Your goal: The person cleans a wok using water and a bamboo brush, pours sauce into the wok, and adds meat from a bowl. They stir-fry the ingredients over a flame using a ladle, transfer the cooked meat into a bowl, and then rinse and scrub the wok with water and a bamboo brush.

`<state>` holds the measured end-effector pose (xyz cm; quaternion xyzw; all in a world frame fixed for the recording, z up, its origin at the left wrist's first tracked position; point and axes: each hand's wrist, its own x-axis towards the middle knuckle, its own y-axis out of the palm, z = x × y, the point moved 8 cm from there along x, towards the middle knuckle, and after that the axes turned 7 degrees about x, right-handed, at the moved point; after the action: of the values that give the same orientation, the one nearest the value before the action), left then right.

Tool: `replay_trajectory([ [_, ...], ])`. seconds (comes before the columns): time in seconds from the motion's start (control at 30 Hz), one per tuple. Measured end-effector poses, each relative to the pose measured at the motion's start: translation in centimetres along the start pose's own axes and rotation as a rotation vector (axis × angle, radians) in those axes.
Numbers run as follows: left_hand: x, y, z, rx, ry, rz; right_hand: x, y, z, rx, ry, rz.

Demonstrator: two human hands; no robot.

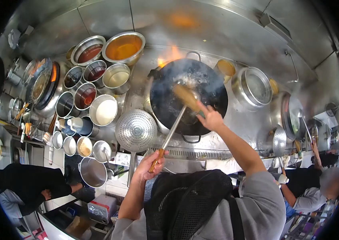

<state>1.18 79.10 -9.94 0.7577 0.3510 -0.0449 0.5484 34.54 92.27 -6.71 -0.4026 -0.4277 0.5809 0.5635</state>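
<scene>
My left hand (152,163) is closed around the wooden end of a long metal ladle (174,129), whose head reaches into the wok. In my right hand (212,118) is a tan wok brush (186,97), slightly blurred, its bristles over the wok's middle and its body crossing the ladle head. The big black wok (163,96) sits on the burner, with whitish bubbling liquid and smoke inside. Orange flame (171,57) rises behind its upper left rim. A perforated strainer (136,130) lies left of the wok, near the ladle handle.
Metal pots of sauces and seasonings, including a bowl of orange liquid (124,47), crowd the left. A round metal pot (256,86) stands right of the wok. One person (29,184) stands at the far left; another (305,188) holds a ladle at the far right.
</scene>
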Motion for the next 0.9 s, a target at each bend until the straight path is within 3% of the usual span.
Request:
replay_trajectory([
  [0.07,0.1,1.5,-0.5,-0.280,-0.007,0.092,-1.5,0.2,-0.5,-0.009,0.053,-0.009],
  [0.2,0.6,3.0,0.1,-0.310,-0.018,0.185,-0.8,-0.5,-4.7,-0.030,0.285,-0.084],
  [0.3,0.6,5.2,-0.4,-0.537,-0.008,0.275,-2.2,-3.3,-3.8,0.047,0.289,-0.151],
  [0.33,0.9,5.4,-0.7,-0.536,-0.007,0.280,-3.3,-3.6,-2.6,0.060,0.248,-0.166],
  [0.37,1.0,5.1,-0.9,-0.464,0.008,0.231,-3.9,-3.2,-1.9,-0.011,0.213,0.007],
  [0.4,0.8,4.7,-0.7,-0.392,0.018,0.180,-4.2,-3.0,-2.6,-0.009,0.220,0.009],
  [0.47,0.3,4.4,-1.0,-0.327,0.014,0.158,-2.8,-2.9,-6.7,-0.114,0.378,0.121],
  [0.53,-0.3,3.8,-1.3,-0.259,0.004,0.124,-2.5,-3.2,-7.9,-0.010,0.461,0.100],
  [0.6,-0.5,3.3,-1.4,0.065,0.032,0.059,-2.3,-3.6,-7.0,0.171,0.317,-0.206],
  [0.63,-0.5,3.3,-0.9,0.067,0.022,0.061,-1.9,-3.1,-5.1,0.090,0.193,-0.011],
  [0.67,-0.2,2.1,-0.6,0.337,0.009,-0.065,-1.6,-1.9,-4.6,-0.027,0.276,0.231],
  [0.7,0.2,0.8,-0.9,0.609,0.006,-0.193,-0.9,-1.9,-5.0,-0.142,0.280,0.302],
  [0.73,0.5,-0.3,-0.1,0.611,0.011,-0.194,-0.4,-1.8,-5.4,-0.257,0.279,0.378],
  [0.8,-0.7,-0.6,-2.9,1.938,0.605,-0.596,0.8,-3.9,-6.1,-0.212,0.302,0.274],
  [0.9,0.4,-3.4,-3.4,1.803,0.497,-0.472,1.8,-8.4,-8.1,-0.086,0.343,-0.021],
])
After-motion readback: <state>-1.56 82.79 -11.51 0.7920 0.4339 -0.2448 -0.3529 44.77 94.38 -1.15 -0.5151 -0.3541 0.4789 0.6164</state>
